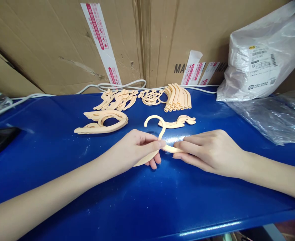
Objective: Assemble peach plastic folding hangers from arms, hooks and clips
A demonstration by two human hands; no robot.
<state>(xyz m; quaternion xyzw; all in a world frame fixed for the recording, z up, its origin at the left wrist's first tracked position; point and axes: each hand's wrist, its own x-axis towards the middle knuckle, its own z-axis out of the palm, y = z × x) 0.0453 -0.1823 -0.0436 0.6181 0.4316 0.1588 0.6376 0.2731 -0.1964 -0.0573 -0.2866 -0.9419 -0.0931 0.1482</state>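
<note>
My left hand (146, 147) is closed with the thumb over the base of a cream plastic hanger hook (163, 127). The hook's open curl points up and left. A flat cream curved piece (146, 160) shows under the same hand, most of it covered by the palm. From the thumb a curved cream hanger arm (171, 149) runs right into my right hand (207, 150), whose fingers pinch its end. Whether the pieces are joined beneath my left thumb is hidden. Just behind the hands lies a cream animal-shaped hanger piece (178, 122).
Assembled-looking cream hangers (102, 123) lie stacked at left. Behind are piles of animal-shaped pieces (118, 99), loose hooks (151, 97) and curved arms (177, 97) on the blue table (147, 207). Cardboard boxes (62, 43), a white cable (122, 83) and a plastic-wrapped package (260, 63) border it.
</note>
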